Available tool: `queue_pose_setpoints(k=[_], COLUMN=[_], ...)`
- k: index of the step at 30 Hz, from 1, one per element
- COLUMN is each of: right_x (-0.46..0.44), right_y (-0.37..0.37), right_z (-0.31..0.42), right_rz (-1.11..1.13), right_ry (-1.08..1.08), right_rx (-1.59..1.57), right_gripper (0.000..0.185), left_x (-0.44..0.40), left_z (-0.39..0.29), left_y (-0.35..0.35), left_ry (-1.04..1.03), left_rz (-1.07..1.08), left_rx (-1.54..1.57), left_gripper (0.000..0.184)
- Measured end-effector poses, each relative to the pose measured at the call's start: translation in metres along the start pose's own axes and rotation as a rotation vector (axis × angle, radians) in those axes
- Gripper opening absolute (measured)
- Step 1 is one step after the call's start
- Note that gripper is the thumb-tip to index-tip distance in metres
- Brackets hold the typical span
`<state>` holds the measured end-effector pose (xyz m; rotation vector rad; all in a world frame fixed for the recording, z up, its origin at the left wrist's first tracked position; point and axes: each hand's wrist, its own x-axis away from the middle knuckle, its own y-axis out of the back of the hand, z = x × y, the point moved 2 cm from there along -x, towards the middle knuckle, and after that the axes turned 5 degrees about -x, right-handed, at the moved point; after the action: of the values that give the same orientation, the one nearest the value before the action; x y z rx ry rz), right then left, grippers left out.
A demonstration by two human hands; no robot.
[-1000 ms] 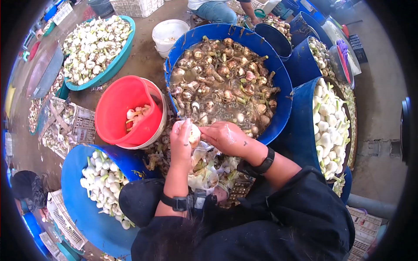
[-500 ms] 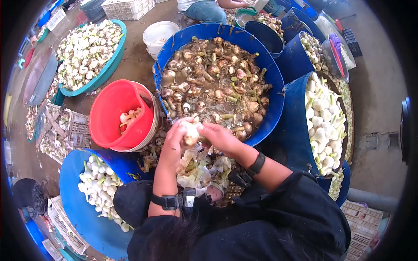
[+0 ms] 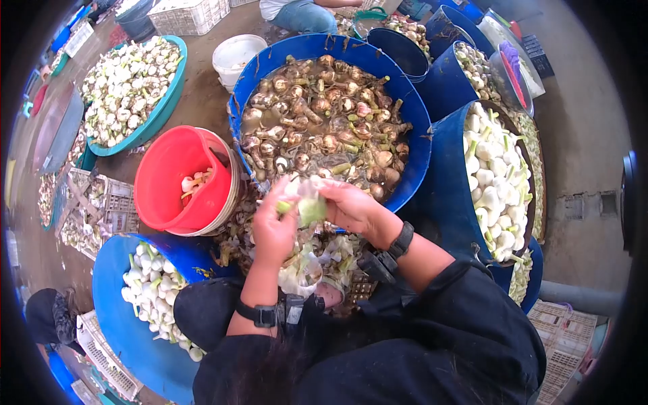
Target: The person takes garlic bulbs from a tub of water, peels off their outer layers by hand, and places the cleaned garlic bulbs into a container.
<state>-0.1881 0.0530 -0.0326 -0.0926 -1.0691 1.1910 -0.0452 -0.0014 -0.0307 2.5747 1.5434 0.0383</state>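
My left hand (image 3: 273, 226) is closed around a garlic bulb (image 3: 293, 187), its green stem showing by the fingers. Between the hands hangs a loose, pale green piece of garlic skin (image 3: 312, 212), pinched by my right hand (image 3: 354, 208). Both hands are over the near rim of a large blue tub (image 3: 422, 169), where unpeeled brown garlic (image 3: 331, 142) lies in murky water. Below them is a heap of stripped garlic skins (image 3: 300, 273). Fingers hide part of the bulb.
A red bucket (image 3: 158, 179) with a few pieces of garlic stands left of the tub. Clean white garlic fills a blue container (image 3: 442, 182) at right and lies in another blue tub (image 3: 118, 310) at lower left. A person (image 3: 307, 17) sits beyond the tub.
My right hand has drawn a sheet of skin away from the bulb, and it now hangs between the hands. My left hand has turned and lowered slightly. The whole view has shifted a little.
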Motion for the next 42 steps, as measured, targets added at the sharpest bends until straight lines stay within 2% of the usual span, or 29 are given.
queue_pose_setpoints(k=[1, 3, 4, 6, 8, 9, 12, 13, 14, 16, 17, 18, 20, 22, 23, 24, 25, 26, 27, 28, 29, 30, 32, 35, 37, 38, 39, 40, 42], right_x=[0.008, 0.027, 0.038, 0.052, 0.07, 0.068, 0.058, 0.058, 0.05, 0.053, 0.059, 0.057, 0.048, 0.029, 0.019, 0.019, 0.027, 0.028, 0.021, 0.009, 0.0, -0.006, -0.017, -0.007, 0.018, 0.022, 0.029, 0.035, 0.032], right_y=[-0.008, -0.01, -0.003, 0.009, -0.003, -0.012, -0.022, -0.025, -0.019, -0.027, -0.039, -0.042, -0.041, -0.037, -0.028, -0.034, -0.05, -0.049, -0.051, -0.038, -0.022, -0.015, -0.011, -0.022, -0.03, -0.021, -0.008, -0.006, -0.006], right_z=[0.0, -0.004, -0.006, -0.014, 0.001, 0.012, 0.021, 0.02, 0.014, 0.001, -0.001, -0.008, -0.018, -0.022, -0.023, -0.016, -0.012, -0.007, -0.002, -0.005, -0.009, -0.016, -0.019, -0.016, -0.021, -0.023, -0.024, -0.024, -0.022], right_rz=[0.158, 0.329, 0.224, 0.294, 0.311, 0.432, 0.331, 0.309, 0.296, 0.229, 0.021, 0.027, -0.133, -0.093, -0.074, -0.195, -0.171, -0.158, 0.065, 0.17, 0.149, 0.017, 0.058, 0.089, -0.454, -0.457, -0.352, -0.25, -0.21], right_ry=[0.135, 0.258, 0.268, 0.361, 0.488, 0.441, 0.333, 0.4, 0.282, 0.488, 0.544, 0.54, 0.523, 0.876, 0.99, 0.789, 0.537, 0.445, 0.435, 0.381, 0.296, 0.319, 0.381, 0.433, 1.054, 1.057, 1.009, 0.957, 0.858], right_rx=[-0.058, -0.035, 0.344, 0.338, 0.224, -0.124, -0.433, 0.038, 0.321, 1.136, 1.372, 1.369, 0.909, 1.217, 1.161, 1.066, 0.444, 0.478, 0.384, 0.299, 0.246, 0.116, 0.029, 0.216, 1.043, 1.04, 1.115, 1.186, 0.955], right_gripper=[0.029, 0.031, 0.028, 0.024, 0.02, 0.021, 0.021, 0.018, 0.023, 0.027, 0.039, 0.039, 0.05, 0.059, 0.056, 0.05, 0.045, 0.037, 0.034, 0.035, 0.036, 0.033, 0.027, 0.023, 0.02, 0.02, 0.022, 0.024, 0.025], left_x=[-0.006, -0.014, -0.014, -0.011, -0.002, 0.0, 0.002, 0.002, 0.001, 0.002, 0.002, 0.005, 0.009, 0.011, 0.006, 0.001, 0.001, 0.003, -0.001, -0.002, 0.0, 0.001, 0.005, -0.004, -0.012, -0.01, -0.006, -0.007, -0.005], left_z=[0.013, 0.028, 0.03, 0.028, 0.045, 0.052, 0.023, 0.027, 0.031, 0.043, 0.047, 0.05, 0.044, 0.024, 0.024, 0.01, -0.008, -0.035, -0.03, -0.032, -0.041, -0.043, -0.036, -0.019, 0.005, 0.001, 0.003, 0.002, -0.007], left_y=[0.004, 0.019, 0.028, 0.031, 0.03, 0.028, 0.007, 0.004, 0.006, 0.025, 0.033, 0.034, 0.031, 0.018, 0.016, 0.023, 0.029, 0.04, 0.043, 0.051, 0.051, 0.052, 0.046, 0.035, 0.042, 0.051, 0.064, 0.069, 0.063], left_ry=[0.024, 0.387, 0.543, 0.613, 0.846, 0.79, 0.703, 0.705, 0.7, 0.626, 0.628, 0.629, 0.569, 0.584, 0.368, 0.182, 0.166, 0.146, 0.056, -0.162, -0.046, -0.114, -0.117, -0.061, -0.045, -0.026, 0.187, 0.19, 0.263], left_rz=[-0.093, -0.231, -0.232, -0.216, -0.406, -0.412, -0.241, -0.314, -0.308, -0.575, -0.628, -0.635, -0.476, -0.238, -0.14, -0.045, -0.011, 0.089, 0.125, 0.114, 0.193, 0.138, 0.029, -0.161, -0.297, -0.427, -0.6, -0.612, -0.337], left_rx=[0.307, 0.932, 1.133, 1.154, 1.101, 1.118, 1.328, 1.271, 1.269, 1.206, 1.219, 1.215, 1.247, 1.2, 1.179, 1.007, 0.898, 0.706, 0.367, 0.129, 0.309, 0.257, 0.569, 0.573, 0.71, 0.85, 0.597, 0.81, 0.846], left_gripper=[0.025, 0.019, 0.02, 0.025, 0.025, 0.024, 0.025, 0.025, 0.025, 0.024, 0.024, 0.024, 0.026, 0.031, 0.025, 0.028, 0.031, 0.033, 0.033, 0.032, 0.026, 0.015, 0.012, 0.01, 0.01, 0.011, 0.013, 0.013, 0.014])
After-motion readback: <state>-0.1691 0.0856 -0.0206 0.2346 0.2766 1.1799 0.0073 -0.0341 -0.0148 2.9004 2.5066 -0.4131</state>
